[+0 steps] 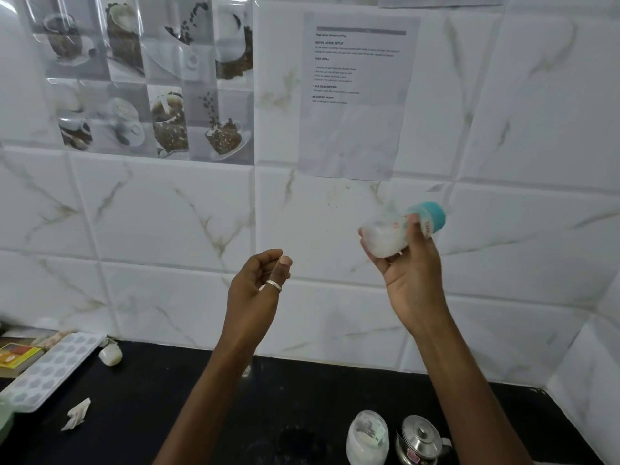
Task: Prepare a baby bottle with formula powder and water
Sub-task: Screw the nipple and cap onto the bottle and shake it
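Note:
My right hand (407,263) grips a baby bottle (399,231) with a teal cap, raised in front of the tiled wall and tipped on its side. The bottle is motion-blurred and holds white milky liquid. My left hand (256,286) hangs in the air to the left of it, fingers loosely curled, a ring on one finger, holding nothing. Low on the black counter stands an open glass jar (367,437) with white powder inside.
A small steel kettle (421,441) stands right of the jar. At the left lie a white ice tray (50,367), a yellow box (16,357), a small white lid-like piece (110,355) and crumpled paper (77,414). A printed sheet (359,95) is taped to the wall.

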